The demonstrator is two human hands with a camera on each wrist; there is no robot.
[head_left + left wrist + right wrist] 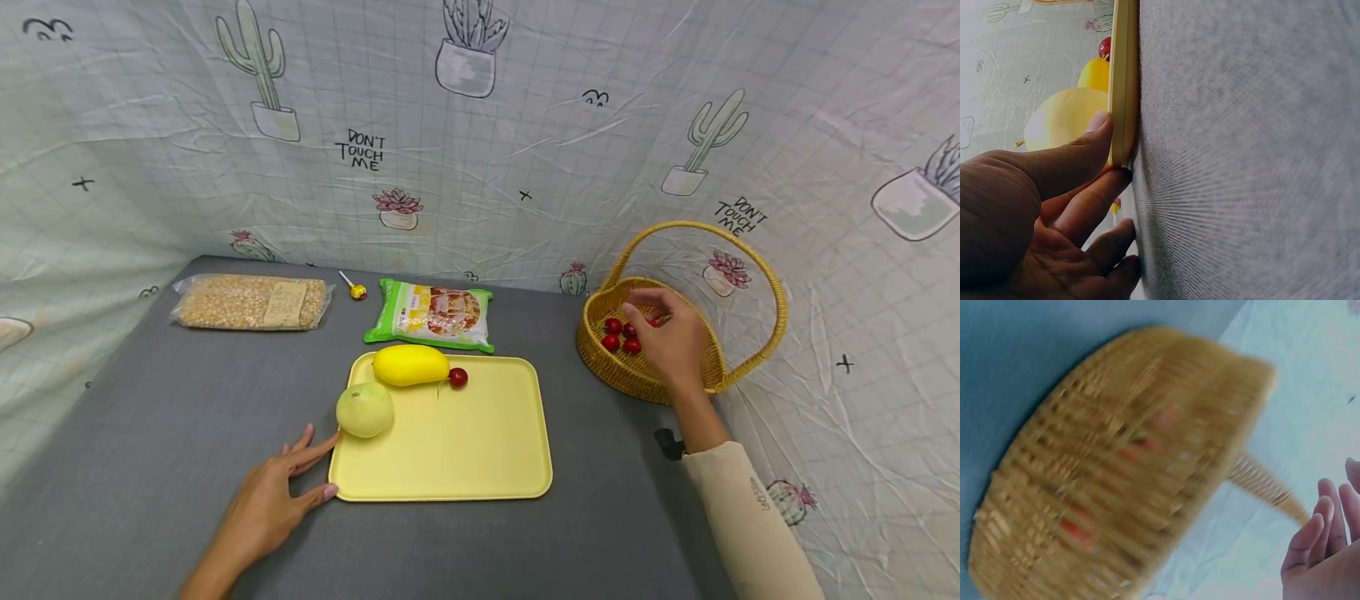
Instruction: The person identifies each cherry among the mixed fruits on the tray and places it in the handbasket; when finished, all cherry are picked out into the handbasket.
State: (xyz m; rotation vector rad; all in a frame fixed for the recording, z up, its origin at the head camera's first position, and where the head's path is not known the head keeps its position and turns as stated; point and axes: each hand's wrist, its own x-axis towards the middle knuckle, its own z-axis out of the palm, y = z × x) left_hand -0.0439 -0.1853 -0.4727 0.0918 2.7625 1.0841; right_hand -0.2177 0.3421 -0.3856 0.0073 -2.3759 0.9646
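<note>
My left hand (262, 504) touches the left edge of a pale yellow tray (480, 450), thumb and index finger extended against its rim (1121, 87). On the tray lie a pale green round fruit (365, 410) with a short stem, a yellow mango (411, 366) and a dark red cherry (458, 378). Over the wicker basket (622, 379) at the right hovers my right hand (670, 337), fingers slightly bent; nothing shows between them in the right wrist view. Several red cherries (611, 342) lie inside the basket, partly hidden behind the hand.
Behind the tray lie a green-and-white food packet (442, 315), a lollipop (357, 291) and a clear bag of corn kernels (232, 302). The basket's tall handle (780, 308) arches up at the right. A small black object (667, 444) sits near the right forearm.
</note>
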